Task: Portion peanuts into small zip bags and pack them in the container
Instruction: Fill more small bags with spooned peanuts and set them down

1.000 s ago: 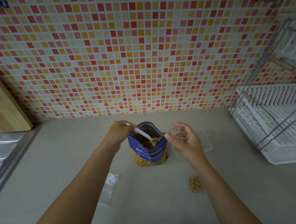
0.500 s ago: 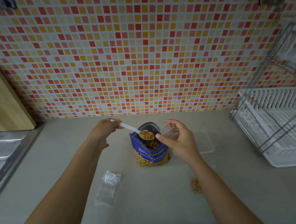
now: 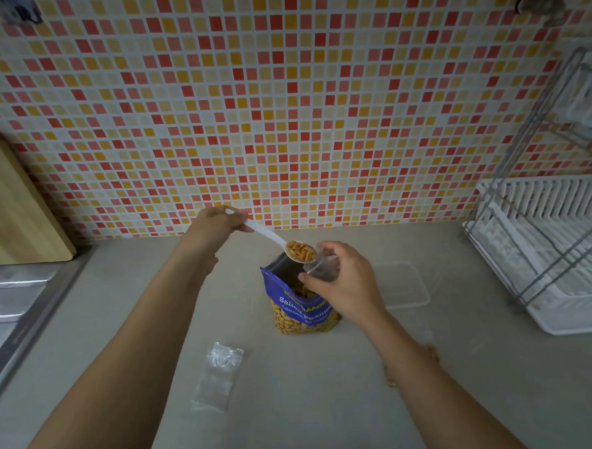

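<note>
Peanuts [image 3: 301, 252] fill a white spoon [image 3: 271, 237] pinched in the left hand [image 3: 215, 225] fingers. The right hand [image 3: 345, 280] fingers pinch a small clear zip bag [image 3: 324, 269] open, touching the spoon tip. Below sits the blue peanut bag [image 3: 302, 309] on the counter [image 3: 297, 413]. A clear container [image 3: 407, 287] lies at 3 o'clock, a spare zip bag [image 3: 218, 374] at 7.

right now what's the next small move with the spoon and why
Probably tip the spoon into the small bag. The left hand holds it heaped with peanuts just above the bag's mouth, which the right hand pinches open over the peanut pouch, so strays should fall back in.
</note>
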Tool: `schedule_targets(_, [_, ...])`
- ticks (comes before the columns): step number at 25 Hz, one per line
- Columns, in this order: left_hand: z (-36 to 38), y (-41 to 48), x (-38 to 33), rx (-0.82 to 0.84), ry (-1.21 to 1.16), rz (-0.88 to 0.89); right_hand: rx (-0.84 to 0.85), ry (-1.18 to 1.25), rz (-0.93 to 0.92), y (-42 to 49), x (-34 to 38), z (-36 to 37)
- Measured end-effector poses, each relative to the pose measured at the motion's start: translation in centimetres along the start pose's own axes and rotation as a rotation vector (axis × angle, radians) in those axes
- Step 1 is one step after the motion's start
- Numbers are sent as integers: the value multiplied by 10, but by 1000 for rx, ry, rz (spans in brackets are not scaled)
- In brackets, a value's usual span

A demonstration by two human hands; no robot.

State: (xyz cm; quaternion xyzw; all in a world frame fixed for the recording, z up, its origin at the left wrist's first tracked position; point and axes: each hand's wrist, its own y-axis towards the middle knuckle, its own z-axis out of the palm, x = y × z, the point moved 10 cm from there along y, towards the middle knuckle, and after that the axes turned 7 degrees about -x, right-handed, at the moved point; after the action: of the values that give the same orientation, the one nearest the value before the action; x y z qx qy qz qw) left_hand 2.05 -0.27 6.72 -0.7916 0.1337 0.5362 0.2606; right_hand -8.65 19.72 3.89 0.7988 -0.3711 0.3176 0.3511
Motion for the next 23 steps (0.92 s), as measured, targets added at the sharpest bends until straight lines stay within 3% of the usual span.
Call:
schedule_targets(6, [25,-42,-68,3,310,517,-14,68,54,0,-1,3])
schedule_targets(9, [15,-64,-100,-106,463,781,-18,113,80,-1,-1,3])
schedule_targets(12, [-11,-47,-95,-175,267,617,-30,129,107,-2,-2,-4])
schedule_targets(15, [2,-27,-47,-95,161,387,-65,135,111,-2,1,-17])
schedule_targets(18, [10,-17,0,-148,40,251,-120,225,119,-6,4,-31])
schedule_targets(20, [16,-15,20,-162,115,254,-165,279,107,-10,5,-38])
schedule_targets(23, [37,-11,45,-92,455,280,-192,304,72,-16,8,-42])
